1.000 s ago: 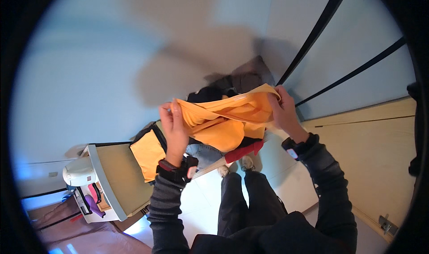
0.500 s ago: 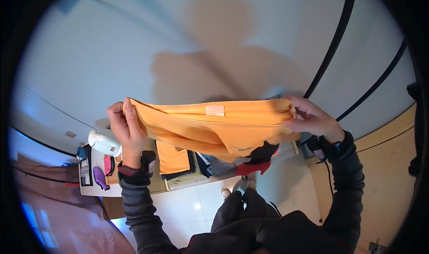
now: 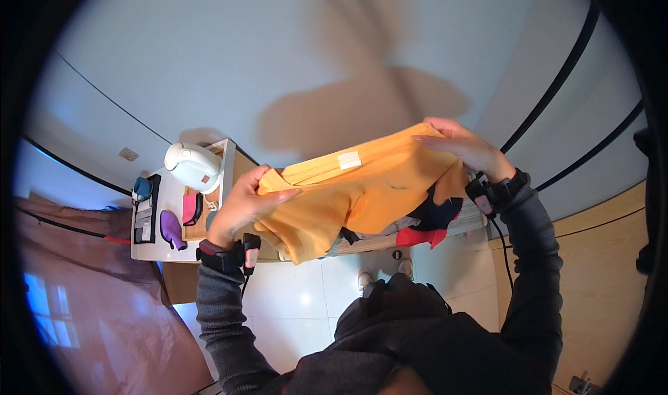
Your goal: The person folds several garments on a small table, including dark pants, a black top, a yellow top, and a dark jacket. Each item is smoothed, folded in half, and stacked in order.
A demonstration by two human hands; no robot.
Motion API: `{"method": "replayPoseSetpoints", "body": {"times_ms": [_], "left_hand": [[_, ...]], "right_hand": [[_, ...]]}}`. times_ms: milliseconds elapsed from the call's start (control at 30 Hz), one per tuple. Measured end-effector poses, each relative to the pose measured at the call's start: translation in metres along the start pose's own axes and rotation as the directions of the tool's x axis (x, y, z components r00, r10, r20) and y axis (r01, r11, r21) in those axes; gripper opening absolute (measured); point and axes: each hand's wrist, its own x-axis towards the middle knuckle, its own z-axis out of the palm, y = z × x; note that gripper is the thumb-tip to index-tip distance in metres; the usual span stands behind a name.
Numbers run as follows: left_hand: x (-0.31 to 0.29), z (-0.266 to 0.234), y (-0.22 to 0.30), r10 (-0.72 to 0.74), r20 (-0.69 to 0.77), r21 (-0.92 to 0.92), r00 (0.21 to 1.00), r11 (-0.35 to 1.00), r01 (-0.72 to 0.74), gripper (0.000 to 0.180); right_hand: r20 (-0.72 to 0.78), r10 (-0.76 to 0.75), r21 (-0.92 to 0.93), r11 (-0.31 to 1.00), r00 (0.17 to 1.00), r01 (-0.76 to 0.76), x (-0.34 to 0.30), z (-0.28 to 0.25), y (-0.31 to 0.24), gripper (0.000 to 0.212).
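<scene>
Stretched between my two hands is a yellow shirt (image 3: pixel 376 193) with a white label inside its upper edge and a small dark mark on the front. My left hand (image 3: pixel 245 204) pinches the left end of that edge, thumb on top. At the right end, slightly higher, my right hand (image 3: pixel 463 144) grips the cloth between thumb and fingers. The lower part hangs in loose folds. Below it, a red cloth (image 3: pixel 421 237) and a dark cloth (image 3: pixel 442 211) show on the bench; the shirt hides most of what lies there.
To the left, a table (image 3: pixel 156 251) bears a white kettle (image 3: pixel 195 165), a purple pouch (image 3: pixel 171 228), a pink and black pouch (image 3: pixel 191 208) and a blue cup (image 3: pixel 142 188). A pale wall (image 3: pixel 209 68) rises ahead. Wooden panels (image 3: pixel 577 277) stand at right.
The shirt has tilted, its right end now higher, and its front has dropped open into folds. My left hand has moved right and down. The folded yellow cloth below is now covered.
</scene>
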Motion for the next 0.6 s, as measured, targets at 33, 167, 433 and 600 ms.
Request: {"method": "replayPoseSetpoints", "body": {"times_ms": [33,167,433,600], "left_hand": [[-0.004,-0.006,-0.005,-0.003,0.027,-0.049,1.0,0.999,0.004,0.033],[-0.015,-0.021,-0.018,-0.112,0.172,-0.026,0.979,0.993,0.118,0.051],[-0.008,-0.01,-0.035,0.088,-0.035,-0.2,0.996,0.975,-0.093,0.024],[0.003,-0.001,-0.034,0.084,-0.067,-0.081,0.994,0.993,-0.09,0.022]], "right_hand": [[-0.112,0.031,-0.009,0.999,0.993,-0.032,0.002,0.001,0.004,0.019],[-0.265,-0.121,-0.018,0.993,0.957,0.121,0.019,0.004,0.023,0.015],[-0.319,-0.129,-0.073,0.991,0.939,0.111,0.013,-0.007,0.027,0.018],[-0.32,-0.12,-0.114,0.99,0.94,0.088,0.009,0.0,0.021,0.019]]}}
